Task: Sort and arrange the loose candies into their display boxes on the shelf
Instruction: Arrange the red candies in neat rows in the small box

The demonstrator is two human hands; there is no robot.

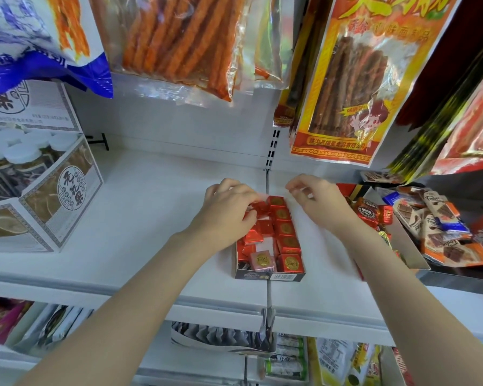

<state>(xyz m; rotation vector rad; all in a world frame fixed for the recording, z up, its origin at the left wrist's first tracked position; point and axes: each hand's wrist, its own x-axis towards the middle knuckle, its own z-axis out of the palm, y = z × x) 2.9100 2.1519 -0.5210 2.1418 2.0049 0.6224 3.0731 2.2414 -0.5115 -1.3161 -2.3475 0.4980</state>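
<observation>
Item: small dark display box [269, 275], open-topped, standing on the white shelf [151, 218] at its middle seam, front edge near the shelf lip.

Contents: red foil-wrapped candies [286, 227], square, gold seal on top. Right column stands in a neat row from back to front. Left column is disordered: pieces tilted and overlapping, with one pink candy [262, 260] at the front left, probably a stray of another sort.

Left hand [229, 210]: over the rear left of the box, fingers curled and pinching one red candy with a crumpled foil end, other pieces just beneath it.

Right hand [315, 201]: above the shelf just right of the box's rear corner, fingers loosely bent, thumb and forefinger close together; nothing visible between them, though a small piece could be hidden.

Second stock: mixed wrapped candies and chocolate packets heaped in a larger tray [410, 254] at the right, beside the right forearm.

Handling, as judged: pieces light and firm, but the foil is thin, slippery and creases readily. Best taken by the flat opposite sides with fingertips, not by loose foil ends, which may tear or unfold. The box looks like light card and may slide if pushed; steady it with the free hand when pressing pieces into line.
</observation>
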